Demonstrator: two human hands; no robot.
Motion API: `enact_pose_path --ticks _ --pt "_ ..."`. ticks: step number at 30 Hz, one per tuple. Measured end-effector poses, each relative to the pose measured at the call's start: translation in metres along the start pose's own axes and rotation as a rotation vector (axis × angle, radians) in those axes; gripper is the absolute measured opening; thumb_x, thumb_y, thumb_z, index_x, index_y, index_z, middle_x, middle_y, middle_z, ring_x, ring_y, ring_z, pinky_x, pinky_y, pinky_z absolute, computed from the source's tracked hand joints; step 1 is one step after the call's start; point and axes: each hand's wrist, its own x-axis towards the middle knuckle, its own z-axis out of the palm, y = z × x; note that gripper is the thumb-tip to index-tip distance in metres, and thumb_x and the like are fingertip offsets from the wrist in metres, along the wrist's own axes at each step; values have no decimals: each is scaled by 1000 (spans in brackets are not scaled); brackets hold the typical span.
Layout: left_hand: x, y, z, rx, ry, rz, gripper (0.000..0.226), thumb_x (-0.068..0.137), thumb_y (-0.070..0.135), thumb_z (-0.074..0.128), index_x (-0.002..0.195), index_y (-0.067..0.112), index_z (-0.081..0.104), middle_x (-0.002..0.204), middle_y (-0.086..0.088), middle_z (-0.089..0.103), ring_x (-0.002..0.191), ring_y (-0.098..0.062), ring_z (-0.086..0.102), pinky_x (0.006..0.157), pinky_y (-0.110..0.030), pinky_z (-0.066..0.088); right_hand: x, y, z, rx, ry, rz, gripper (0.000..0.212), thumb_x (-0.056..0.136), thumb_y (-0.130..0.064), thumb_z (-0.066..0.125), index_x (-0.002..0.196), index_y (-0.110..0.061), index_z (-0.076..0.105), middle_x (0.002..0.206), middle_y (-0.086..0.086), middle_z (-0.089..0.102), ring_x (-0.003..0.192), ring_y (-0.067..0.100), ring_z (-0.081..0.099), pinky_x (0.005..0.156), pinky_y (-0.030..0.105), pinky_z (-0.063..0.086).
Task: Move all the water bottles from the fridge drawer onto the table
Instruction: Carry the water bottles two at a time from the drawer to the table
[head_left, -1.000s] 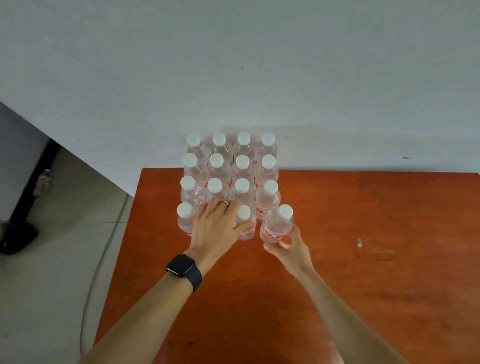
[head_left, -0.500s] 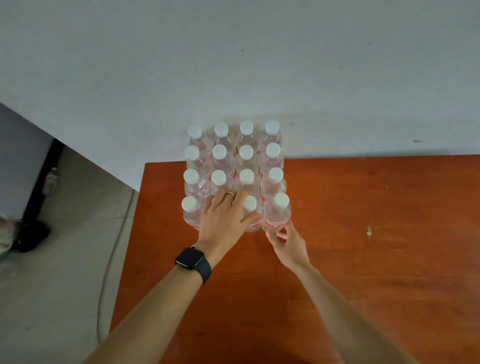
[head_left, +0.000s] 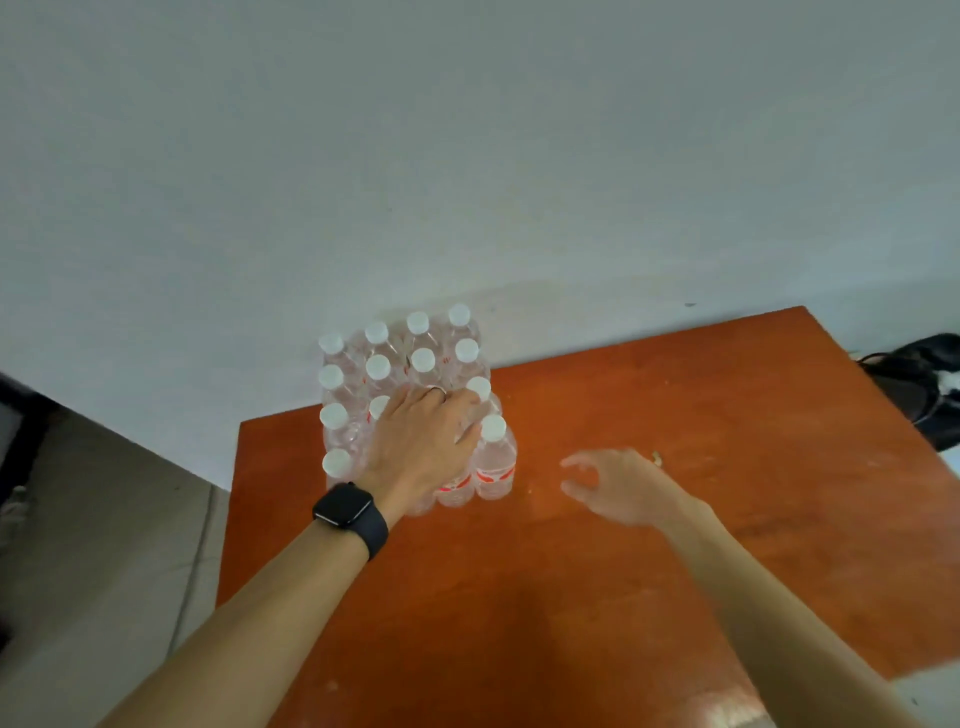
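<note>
The water bottles (head_left: 496, 467) look full, so likely heavy and slippery; we grab the middle. Our left hand (head_left: 421, 447) lies flat on them; our right hand (head_left: 618, 483) is spread, empty.

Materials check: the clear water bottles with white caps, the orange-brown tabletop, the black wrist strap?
The clear water bottles look like thin transparent plastic, likely PET: see-through, with red printed labels. Their white caps: opaque matte plastic. The orange-brown tabletop: lacquered wood or laminate, smooth with soft glare; can't tell which. The black wrist strap: matte, probably silicone.
</note>
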Motion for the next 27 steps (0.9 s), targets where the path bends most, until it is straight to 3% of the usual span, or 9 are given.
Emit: enact_pose_path --ticks 6,11,23,27 --pt "44 94 -37 -54 -25 219 38 100 46 46 133 33 59 128 2 66 117 -21 59 104 -39 42 -112 37 -74 113 487 67 34 98 -47 52 130 -37 63 134 -14 61 127 13 53 107 35 43" --pt "49 207 -47 -90 -54 415 39 99 48 46 134 34 58 129 2 64 117 -21 59 98 -37 45 -220 85 -81 143 784 219 32 99 -45 53 128 -38 63 133 -15 60 130 13 47 106 31 36" --pt "-102 544 -22 -225 -11 945 36 98 48 51 131 37 60 127 9 66 118 -16 59 105 -36 38 -562 218 6 219 1161 754 30 97 -44 58 126 -41 65 131 -14 62 129 14 49 104 31 39" --pt "-174 642 -3 -231 -108 1101 35 100 47 49 133 36 58 133 5 63 124 -20 56 113 -42 31 -660 257 61 241 1222 910 32 97 -43 59 128 -39 64 128 -13 64 122 12 53 99 29 43"
